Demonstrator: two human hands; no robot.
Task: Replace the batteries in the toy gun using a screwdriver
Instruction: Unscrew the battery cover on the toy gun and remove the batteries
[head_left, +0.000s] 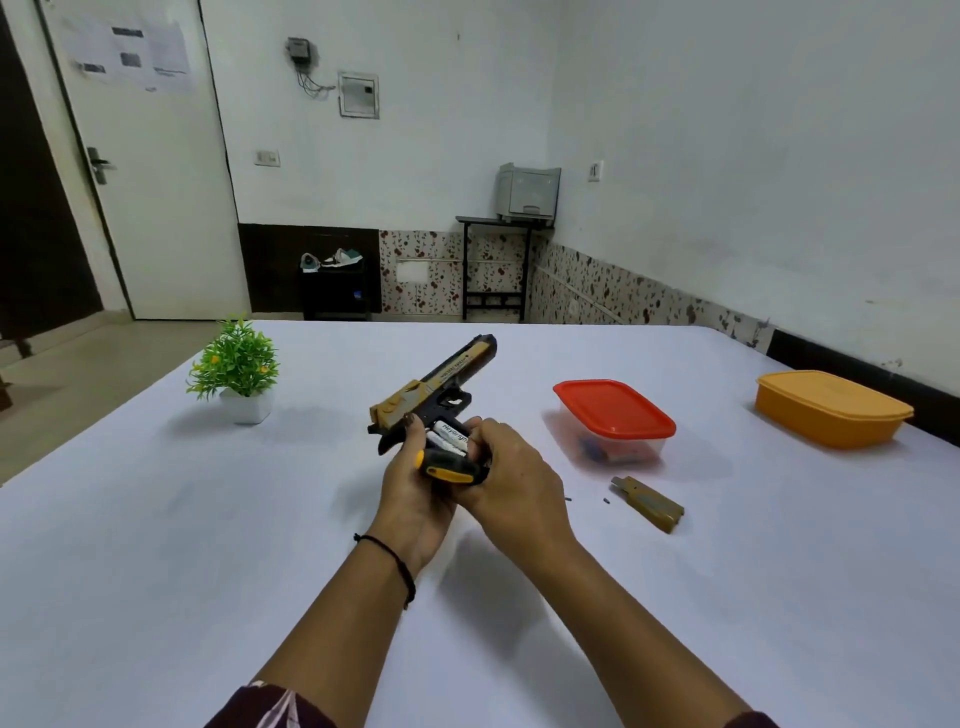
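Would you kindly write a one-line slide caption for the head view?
Left hand and right hand hold the toy gun, batteries exposed, screwdriver between them.

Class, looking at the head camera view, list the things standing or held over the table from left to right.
potted plant → toy gun, held in both hands → red-lidded box → orange box

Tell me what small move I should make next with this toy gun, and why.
Probably pry the top battery out with your right hand, whose fingertips are on it. The toy gun has its grip compartment open, the cover lies on the table, and no loose batteries lie out, so these look old.
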